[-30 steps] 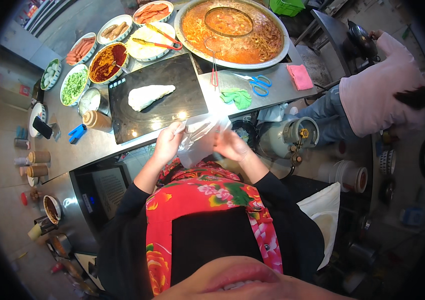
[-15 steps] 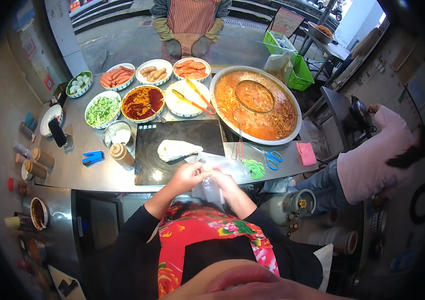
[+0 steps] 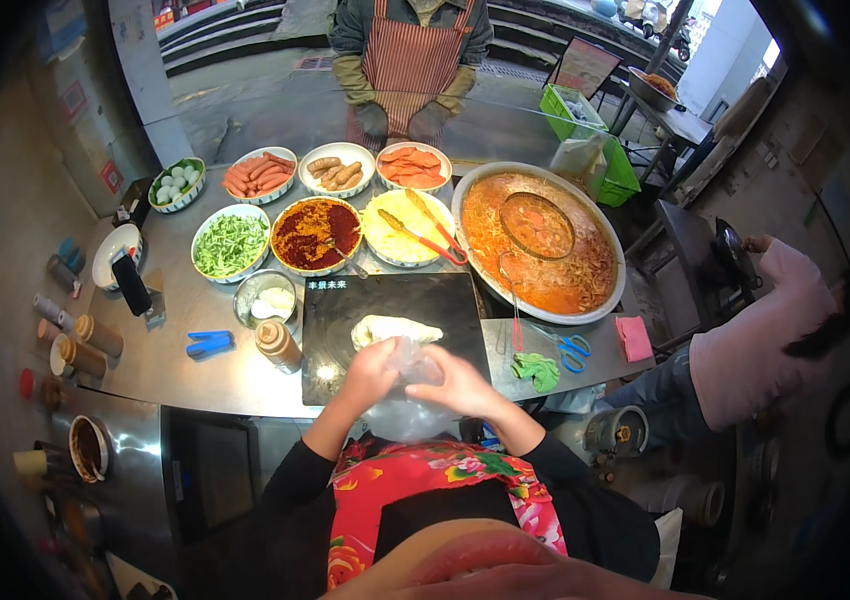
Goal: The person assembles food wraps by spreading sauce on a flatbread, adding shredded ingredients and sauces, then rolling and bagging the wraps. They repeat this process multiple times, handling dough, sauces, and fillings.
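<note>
Both hands are at the near edge of the black board, holding a clear plastic bag. My left hand is closed on one side of the bag near its top. My right hand curls its thumb and fingers round the other side. The bag's top bunches up between the hands, and its lower part hangs over the table edge. Just beyond my fingers, a white rolled wrap lies on the board, its near side partly hidden by my hands.
A large pan of red stew stands right, with blue scissors and a green cloth nearer. Bowls of greens, chili sauce and sausages line the back. A sauce bottle stands left. Another person works at right.
The view has shifted, so the scene sits lower and further right. My hands have moved closer to the wrap, and the bag is fuller and rounder between them.
</note>
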Demonstrator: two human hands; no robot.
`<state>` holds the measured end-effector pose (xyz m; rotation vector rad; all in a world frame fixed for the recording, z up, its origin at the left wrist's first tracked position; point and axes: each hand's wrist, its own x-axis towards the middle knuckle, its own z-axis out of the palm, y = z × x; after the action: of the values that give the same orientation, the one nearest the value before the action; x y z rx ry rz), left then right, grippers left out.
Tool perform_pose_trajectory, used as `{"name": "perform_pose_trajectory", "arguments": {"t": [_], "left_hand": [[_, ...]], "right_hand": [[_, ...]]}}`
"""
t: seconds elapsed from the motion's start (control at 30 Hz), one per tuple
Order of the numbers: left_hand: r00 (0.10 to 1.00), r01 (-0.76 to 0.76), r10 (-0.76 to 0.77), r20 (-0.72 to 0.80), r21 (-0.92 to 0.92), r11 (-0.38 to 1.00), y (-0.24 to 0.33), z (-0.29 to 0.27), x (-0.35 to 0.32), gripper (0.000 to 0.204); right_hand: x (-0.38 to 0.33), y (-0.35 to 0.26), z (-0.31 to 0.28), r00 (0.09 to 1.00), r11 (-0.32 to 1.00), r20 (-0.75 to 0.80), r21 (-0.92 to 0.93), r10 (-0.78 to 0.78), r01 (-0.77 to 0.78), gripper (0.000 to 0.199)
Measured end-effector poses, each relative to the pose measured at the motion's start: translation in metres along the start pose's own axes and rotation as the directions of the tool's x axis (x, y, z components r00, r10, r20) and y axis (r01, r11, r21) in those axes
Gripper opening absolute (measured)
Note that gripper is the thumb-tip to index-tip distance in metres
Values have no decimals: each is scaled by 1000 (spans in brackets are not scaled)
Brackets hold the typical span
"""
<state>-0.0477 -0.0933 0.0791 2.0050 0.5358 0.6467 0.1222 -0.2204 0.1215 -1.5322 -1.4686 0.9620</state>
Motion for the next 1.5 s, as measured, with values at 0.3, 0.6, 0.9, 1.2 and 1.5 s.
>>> {"name": "perform_pose_trajectory", "arguments": {"t": [0.3,0.6,0.9,1.2,1.5], "left_hand": [[836,467,-397,379,-871,151,-24,-43,-27,12],[997,14,-52,53,-823,-568,-39,-21,-7,28],[694,368,77,716,-444,817,40,-52,-10,19],[555,-652,-433,710,695,304,31,26,12,20],[725,-416,-533,436,894,165,-23,-32,22,21]], "right_hand": [[1,115,-54,841,879,-257,138,476,-456,15],[-26,149,3,868,-282,479,858,132,-430,20],[-22,-11,-129,995,421,66,902,68,-89,29],[6,61,-65,885,124,388,-921,258,368,9],[111,91,17,909,739,88,-552,-408,385,56]]}}
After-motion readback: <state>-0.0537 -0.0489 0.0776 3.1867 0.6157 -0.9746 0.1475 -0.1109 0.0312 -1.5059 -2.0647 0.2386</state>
